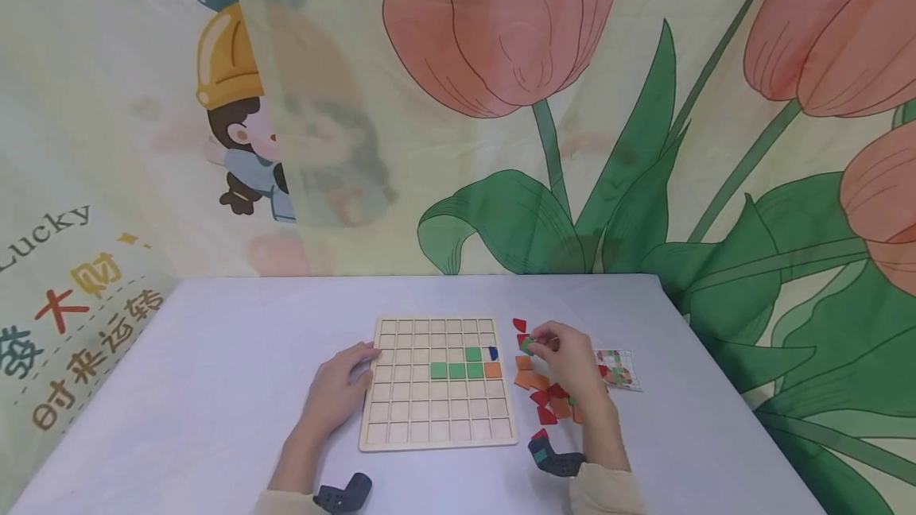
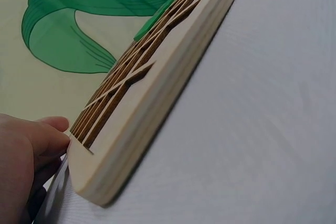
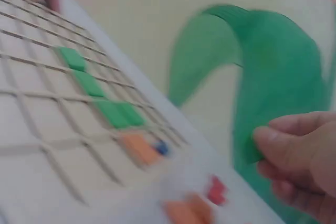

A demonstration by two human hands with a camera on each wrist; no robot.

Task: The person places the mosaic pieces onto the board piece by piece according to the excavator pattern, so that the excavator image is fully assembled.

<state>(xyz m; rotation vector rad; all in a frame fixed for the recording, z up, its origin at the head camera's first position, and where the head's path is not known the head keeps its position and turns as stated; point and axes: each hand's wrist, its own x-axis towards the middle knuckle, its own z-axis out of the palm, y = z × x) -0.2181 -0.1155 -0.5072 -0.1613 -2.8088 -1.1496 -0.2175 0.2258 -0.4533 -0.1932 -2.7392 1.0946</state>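
A wooden grid board (image 1: 401,412) lies flat on the table. Green square tiles (image 1: 438,371), an orange tile (image 1: 493,370) and a small dark blue piece (image 1: 493,353) sit in its cells. My left hand (image 1: 336,384) rests at the board's left edge, its fingertips touching the rim; the left wrist view shows these fingers (image 2: 50,137) at the board's corner. Right of the board, my right hand (image 1: 568,356) pinches a green tile (image 3: 251,150) between thumb and fingers, above loose pieces. The fingers partly hide the tile's shape.
Loose orange pieces (image 1: 529,379) and red pieces (image 1: 547,416) are scattered right of the board, partly under my right forearm. A printed pattern card (image 1: 624,376) lies beyond that hand. Dark wrist devices (image 1: 345,493) are near both sleeves. A printed cloth hangs behind the table.
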